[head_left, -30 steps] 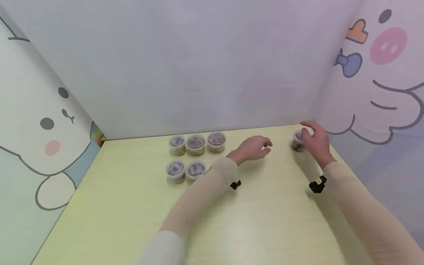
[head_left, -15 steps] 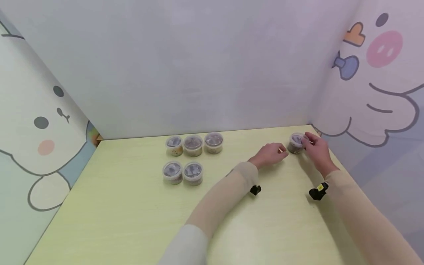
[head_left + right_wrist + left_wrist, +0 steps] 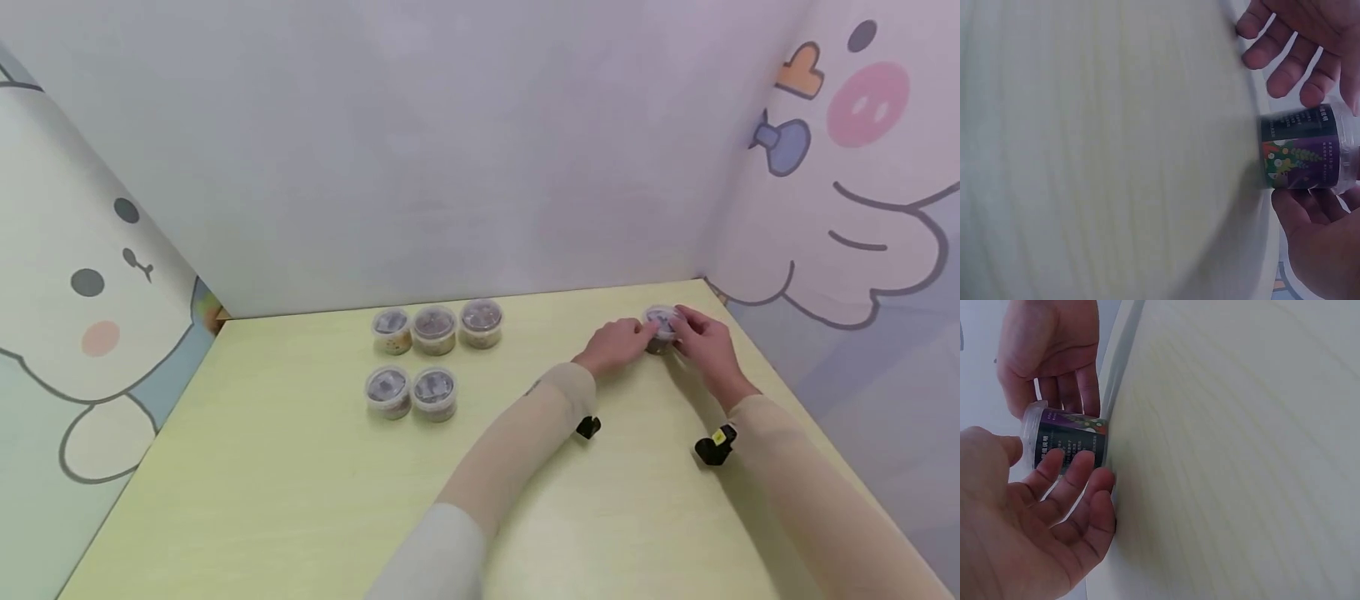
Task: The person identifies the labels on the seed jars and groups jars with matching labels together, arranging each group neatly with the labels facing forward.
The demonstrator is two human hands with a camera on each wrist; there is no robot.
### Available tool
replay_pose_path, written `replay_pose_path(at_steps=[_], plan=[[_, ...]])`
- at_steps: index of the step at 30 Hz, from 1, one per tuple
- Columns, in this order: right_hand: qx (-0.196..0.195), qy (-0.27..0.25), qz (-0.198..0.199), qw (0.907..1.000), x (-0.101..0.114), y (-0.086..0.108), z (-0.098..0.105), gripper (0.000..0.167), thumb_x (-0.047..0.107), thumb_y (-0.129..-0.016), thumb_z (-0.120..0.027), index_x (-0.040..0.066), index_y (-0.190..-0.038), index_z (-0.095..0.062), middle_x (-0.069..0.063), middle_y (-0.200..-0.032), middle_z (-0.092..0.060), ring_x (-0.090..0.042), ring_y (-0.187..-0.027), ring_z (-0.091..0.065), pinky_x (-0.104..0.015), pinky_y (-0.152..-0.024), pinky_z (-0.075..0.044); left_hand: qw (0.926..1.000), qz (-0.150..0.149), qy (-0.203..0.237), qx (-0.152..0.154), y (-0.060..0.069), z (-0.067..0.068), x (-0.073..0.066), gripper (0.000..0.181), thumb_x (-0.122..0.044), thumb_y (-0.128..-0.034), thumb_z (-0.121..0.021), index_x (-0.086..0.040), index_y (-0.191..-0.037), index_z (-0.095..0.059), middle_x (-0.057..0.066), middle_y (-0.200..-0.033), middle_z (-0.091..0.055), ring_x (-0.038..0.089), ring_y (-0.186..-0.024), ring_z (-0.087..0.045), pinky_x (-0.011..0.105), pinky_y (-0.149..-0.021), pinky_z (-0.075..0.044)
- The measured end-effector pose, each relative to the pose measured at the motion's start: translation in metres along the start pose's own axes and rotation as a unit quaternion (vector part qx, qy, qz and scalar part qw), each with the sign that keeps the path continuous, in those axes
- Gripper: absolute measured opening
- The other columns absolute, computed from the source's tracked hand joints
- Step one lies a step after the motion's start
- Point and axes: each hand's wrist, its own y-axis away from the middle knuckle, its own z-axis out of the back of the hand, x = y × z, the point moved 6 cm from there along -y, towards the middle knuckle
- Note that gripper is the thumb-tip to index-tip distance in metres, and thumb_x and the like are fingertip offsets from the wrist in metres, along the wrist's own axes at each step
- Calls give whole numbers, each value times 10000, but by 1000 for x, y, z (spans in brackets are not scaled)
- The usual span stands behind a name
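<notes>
At the far right of the table, a small round plastic tub with a clear lid stands upright between both hands. Its side shows a dark label with purple and flower print. My right hand holds the tub from the right, thumb at the lid and fingers along its side. From the left, my left hand reaches to the tub with loosely bent fingers close to its wall. Whether those fingertips press on it cannot be told. In the left wrist view, the left thumb is apart from the lid.
Several similar lidded tubs stand left of centre: a back row with a tub in its middle, and a front pair including another tub. A pale wall backs the yellow table; cartoon-printed panels flank it.
My left hand has moved right, up to the tub. My right hand came down onto the tub and took hold of it, and the tub has shifted slightly left and nearer.
</notes>
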Motion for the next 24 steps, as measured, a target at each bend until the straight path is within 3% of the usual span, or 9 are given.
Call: replay_pose_path(at_steps=[4, 8, 12, 16, 24], plan=[[-59, -24, -73, 10000, -1, -1, -2, 656, 404, -1066, -480, -5, -1559, -342, -293, -1537, -364, -9, -1136, -533, -187, -915, -487, 9994, 39, 339, -58, 1, 4, -1, 490, -519, -1072, -390, -150, -821, -593, -17, -696, -584, 128, -634, -534, 250, -603, -405], [-45, -177, -176, 9997, -3, -2, -4, 648, 392, -1064, -495, -2, -1557, -349, -263, -1524, -384, 42, -1046, -547, -178, -894, -498, 9941, 317, 1033, 134, 4, 4, 0, 488, -494, -1061, -450, -96, -855, -641, 20, -696, -607, 144, -583, -535, 256, -563, -419], [81, -649, -303, 9974, -1, -1, -9, 634, 342, -1054, -545, -15, -1546, -366, -135, -1348, -498, 70, -954, -573, -186, -868, -525, 9845, 656, 1611, 218, 7, 6, 4, 500, -473, -1045, -511, -37, -874, -686, 52, -710, -620, 166, -554, -525, 274, -541, -448], [209, -976, -382, 9943, 0, 0, -13, 614, 306, -1045, -574, -10, -1536, -382, 0, -1194, -512, 64, -913, -605, -188, -843, -539, 9802, 709, 1832, 233, 11, 8, 6, 485, -448, -1044, -530, -25, -867, -690, 66, -739, -639, 176, -569, -546, 284, -562, -487], [431, -579, -426, 9965, 1, 1, -20, 642, 358, -1055, -537, -3, -1552, -352, -111, -1345, -451, 63, -933, -577, -194, -864, -535, 9734, 728, 2142, 367, 19, 12, 12, 460, -412, -1055, -533, -11, -900, -698, 83, -793, -669, 180, -589, -554, 257, -534, -418]])
